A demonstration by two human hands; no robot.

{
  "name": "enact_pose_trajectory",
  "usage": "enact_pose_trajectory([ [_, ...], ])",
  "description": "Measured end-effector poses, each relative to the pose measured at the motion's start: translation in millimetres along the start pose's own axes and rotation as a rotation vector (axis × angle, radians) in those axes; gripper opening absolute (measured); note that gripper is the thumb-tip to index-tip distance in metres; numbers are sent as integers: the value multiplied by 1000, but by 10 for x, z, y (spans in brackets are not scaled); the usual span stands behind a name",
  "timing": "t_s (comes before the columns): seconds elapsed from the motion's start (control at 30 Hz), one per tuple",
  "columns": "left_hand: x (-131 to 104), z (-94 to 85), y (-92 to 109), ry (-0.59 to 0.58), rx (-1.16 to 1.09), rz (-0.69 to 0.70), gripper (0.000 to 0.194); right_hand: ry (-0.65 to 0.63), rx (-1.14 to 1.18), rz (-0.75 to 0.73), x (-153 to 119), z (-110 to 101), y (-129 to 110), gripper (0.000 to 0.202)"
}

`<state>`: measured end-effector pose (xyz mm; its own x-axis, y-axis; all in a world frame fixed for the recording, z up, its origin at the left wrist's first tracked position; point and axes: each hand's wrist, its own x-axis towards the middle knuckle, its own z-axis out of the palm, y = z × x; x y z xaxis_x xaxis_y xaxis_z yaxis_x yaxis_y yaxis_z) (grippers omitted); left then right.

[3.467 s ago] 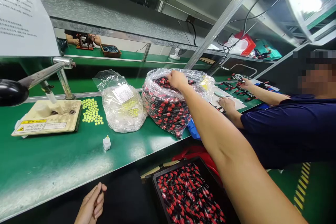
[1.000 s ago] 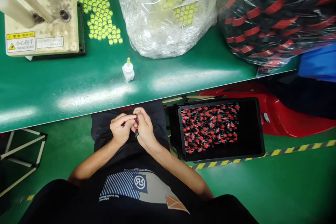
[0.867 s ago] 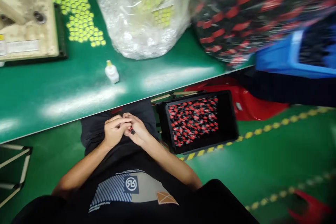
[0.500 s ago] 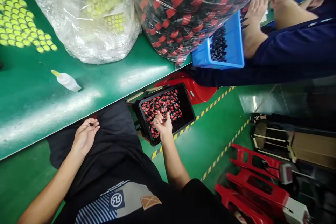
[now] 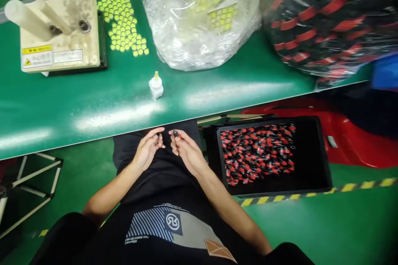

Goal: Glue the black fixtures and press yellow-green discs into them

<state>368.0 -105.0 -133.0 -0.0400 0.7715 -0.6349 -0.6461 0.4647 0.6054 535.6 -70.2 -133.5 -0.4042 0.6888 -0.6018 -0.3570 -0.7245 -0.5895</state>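
Observation:
My right hand [image 5: 188, 149] pinches a small black and red part [image 5: 176, 134] over my lap, just below the table edge. Facing it, my left hand [image 5: 147, 147] has its fingers curled around a small dark piece [image 5: 158, 134], too small to name. The two hands are close together but apart. To the right, a black bin [image 5: 311, 157] holds many black and red parts [image 5: 258, 153]. A white bottle with a yellow tip [image 5: 156, 86] stands on the green table [image 5: 124, 99] above my hands.
Yellow-green round pieces [image 5: 124, 25] lie beside a beige device [image 5: 62, 29] at the back left. A clear bag [image 5: 202, 29] and a bag of black and red parts [image 5: 323, 20] rest on the table. Behind the bin is a red chair [image 5: 357, 136].
My right hand has left the bin and come beside my left hand, carrying a small part. The view has swung left, bringing the beige device into sight.

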Motion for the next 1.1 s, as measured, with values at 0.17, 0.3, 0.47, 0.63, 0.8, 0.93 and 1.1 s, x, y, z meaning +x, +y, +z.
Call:
enact_pose_trajectory([
  [0.17, -85, -62, 80, 64, 92, 134, 42, -151, -863, -358, -19, 155, -10, 31],
  [0.3, -86, -75, 85, 99, 166, 207, 36, -224, -1064, -487, -26, 145, -61, 28],
  [0.47, -54, -50, 62, 116, 204, 243, 35, -197, -1128, -543, -51, 78, -84, 27],
  [0.63, -36, -25, 53, 110, 254, 261, 32, -155, -1173, -539, -61, 24, -107, 23],
  [0.8, -30, -21, 43, 120, 278, 272, 30, -183, -1245, -525, -63, 21, -158, 31],
  [0.93, -32, -4, 28, 114, 270, 262, 30, -165, -1187, -524, -70, 51, -142, 29],
  [1.1, -52, 0, 17, 114, 300, 310, 29, -124, -1151, -500, -112, 118, -118, 26],
])
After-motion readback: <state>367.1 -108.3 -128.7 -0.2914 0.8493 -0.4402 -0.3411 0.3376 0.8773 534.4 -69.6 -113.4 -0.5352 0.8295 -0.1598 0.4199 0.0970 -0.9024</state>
